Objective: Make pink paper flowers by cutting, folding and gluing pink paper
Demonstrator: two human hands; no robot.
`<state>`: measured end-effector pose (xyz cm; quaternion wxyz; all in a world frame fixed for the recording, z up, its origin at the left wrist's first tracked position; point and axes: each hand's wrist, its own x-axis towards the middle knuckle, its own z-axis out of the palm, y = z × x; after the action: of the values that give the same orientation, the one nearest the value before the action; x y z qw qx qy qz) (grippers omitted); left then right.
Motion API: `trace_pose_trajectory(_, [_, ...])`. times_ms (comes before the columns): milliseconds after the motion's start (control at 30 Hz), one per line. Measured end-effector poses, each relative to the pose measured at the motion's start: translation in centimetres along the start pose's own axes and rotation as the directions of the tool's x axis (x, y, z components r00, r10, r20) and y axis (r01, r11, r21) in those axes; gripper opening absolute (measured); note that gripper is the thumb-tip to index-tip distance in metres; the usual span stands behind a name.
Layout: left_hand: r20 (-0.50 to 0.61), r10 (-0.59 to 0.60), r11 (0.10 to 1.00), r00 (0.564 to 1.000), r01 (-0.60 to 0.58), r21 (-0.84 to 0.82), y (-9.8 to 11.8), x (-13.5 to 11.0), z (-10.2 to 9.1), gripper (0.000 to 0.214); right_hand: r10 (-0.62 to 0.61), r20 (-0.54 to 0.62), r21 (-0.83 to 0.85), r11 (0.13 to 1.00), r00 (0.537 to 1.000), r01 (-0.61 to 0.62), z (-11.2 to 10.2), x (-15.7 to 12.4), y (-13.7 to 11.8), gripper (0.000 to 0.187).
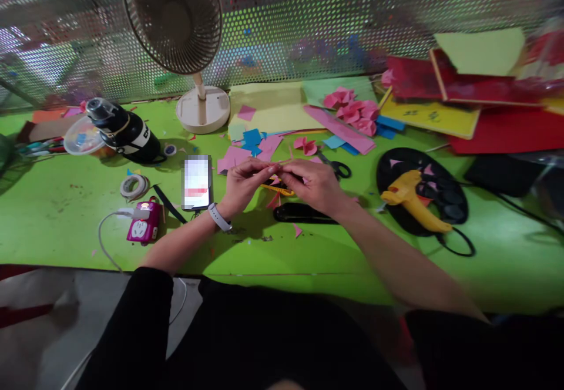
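My left hand (248, 183) and my right hand (314, 183) meet above the middle of the table, fingertips pinched together on a small piece of pink paper (286, 160). My fingers cover most of it, so its shape is unclear. Just below them lies a yellow utility knife (278, 189), partly hidden. A black stapler (304, 213) rests nearer to me, under my right wrist. Beyond the right hand the black handle of a pair of scissors (342, 170) shows. A folded pink paper flower (305, 145) sits behind the hands, with more pink flowers (352, 111) heaped farther back.
On the right, a yellow glue gun (412, 202) lies on a black tray (388, 164). To the left are a phone (196, 181), a tape roll (134, 186), a purple power adapter (144, 222) and a black bottle (126, 131). A fan (202, 110) stands behind.
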<state>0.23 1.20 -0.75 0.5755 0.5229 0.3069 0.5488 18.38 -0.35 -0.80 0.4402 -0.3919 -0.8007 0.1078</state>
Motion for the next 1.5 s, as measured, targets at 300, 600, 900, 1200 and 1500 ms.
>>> trace_pose_trajectory(300, [0.014, -0.045, 0.997, 0.999, 0.045, -0.069, -0.2, 0.1, -0.1, 0.018, -0.023, 0.021, 0.014, 1.000, 1.000, 0.023, -0.2, 0.1, 0.1, 0.016])
trace_pose_trajectory(600, [-0.008, -0.115, 0.987, 0.993, 0.113, -0.116, -0.5, 0.2, -0.2, 0.022, 0.043, 0.067, 0.039, 0.998, 0.997, -0.045, -0.2, 0.2, -0.5, 0.018])
trace_pose_trajectory(900, [-0.054, -0.067, 0.994, 0.996, 0.062, -0.095, -0.5, 0.0, 0.1, 0.028, 0.131, 0.035, 0.038, 0.990, 0.991, -0.132, -0.1, 0.1, -1.4, 0.014])
trace_pose_trajectory(1200, [-0.002, -0.055, 0.998, 0.998, 0.055, -0.044, -0.5, 0.1, -0.2, 0.020, 0.173, 0.103, 0.144, 0.972, 0.979, -0.187, -0.5, 0.6, -1.1, 0.019])
trace_pose_trajectory(1500, [-0.032, -0.044, 0.997, 0.999, 0.042, -0.066, -0.5, 0.2, -0.1, 0.024, 0.157, 0.095, 0.146, 0.975, 0.983, -0.169, -0.1, 0.3, -1.2, 0.020])
